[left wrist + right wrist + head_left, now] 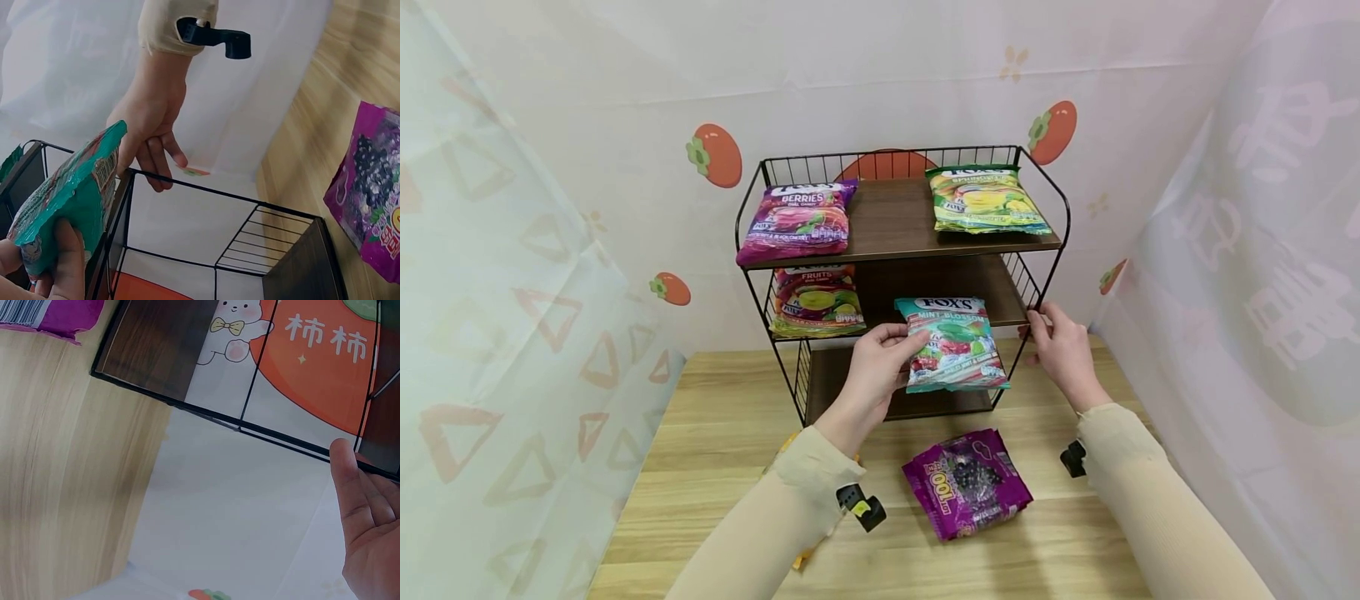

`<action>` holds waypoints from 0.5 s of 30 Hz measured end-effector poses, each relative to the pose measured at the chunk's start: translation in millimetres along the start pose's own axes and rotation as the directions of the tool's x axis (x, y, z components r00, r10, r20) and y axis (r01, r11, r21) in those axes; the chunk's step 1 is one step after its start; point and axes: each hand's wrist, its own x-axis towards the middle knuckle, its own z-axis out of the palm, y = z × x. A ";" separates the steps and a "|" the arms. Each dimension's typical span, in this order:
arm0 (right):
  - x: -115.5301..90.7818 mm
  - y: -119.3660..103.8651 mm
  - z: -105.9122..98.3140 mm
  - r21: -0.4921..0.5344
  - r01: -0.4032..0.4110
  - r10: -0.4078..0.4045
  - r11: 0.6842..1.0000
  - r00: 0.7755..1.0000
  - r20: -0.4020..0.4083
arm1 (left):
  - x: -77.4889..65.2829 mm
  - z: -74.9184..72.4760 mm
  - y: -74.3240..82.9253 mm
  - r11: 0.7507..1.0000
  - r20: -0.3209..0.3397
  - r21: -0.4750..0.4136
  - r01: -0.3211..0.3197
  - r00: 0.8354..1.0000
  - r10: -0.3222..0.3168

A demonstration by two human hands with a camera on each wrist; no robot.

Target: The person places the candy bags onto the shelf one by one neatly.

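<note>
In the head view my left hand [878, 367] pinches the left edge of a teal FOX'S Mint Blossom candy bag [955, 346], thumb on its front. The bag is held tilted at the front of the middle shelf [936, 283] of a black wire rack with brown boards. In the left wrist view the fingers [67, 256] curl against the back of the bag. My right hand [1063, 350] grips the rack's right side post at the middle shelf; the right wrist view shows fingertips [342, 450] against the black frame [281, 437].
A purple Berries bag [801, 221] and a yellow-green bag [985, 200] lie on the top shelf. A Fruits bag [817, 302] sits at the middle shelf's left. Purple grape-pictured packs [967, 483] lie on the wooden table [700, 467]; an orange pack [801, 557] is mostly behind my left arm.
</note>
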 end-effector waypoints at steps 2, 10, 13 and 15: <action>-0.2 0.1 0.0 0.007 -0.003 0.003 1.000 1.000 0.002 | -0.4 1.4 0.9 1.000 -0.002 -0.026 0.002 1.000 -0.002; -0.5 0.1 0.2 0.028 -0.004 0.004 1.000 1.000 0.004 | -0.6 4.9 2.8 0.997 -0.017 -0.075 0.000 1.000 -0.001; -0.5 0.1 0.2 0.030 -0.007 0.006 1.000 1.000 0.004 | 0.5 6.2 4.3 0.997 -0.024 -0.080 0.000 1.000 -0.002; -0.4 0.0 0.2 0.031 -0.004 0.004 1.000 1.000 0.005 | 1.5 7.1 5.5 0.996 -0.025 -0.093 -0.001 1.000 -0.001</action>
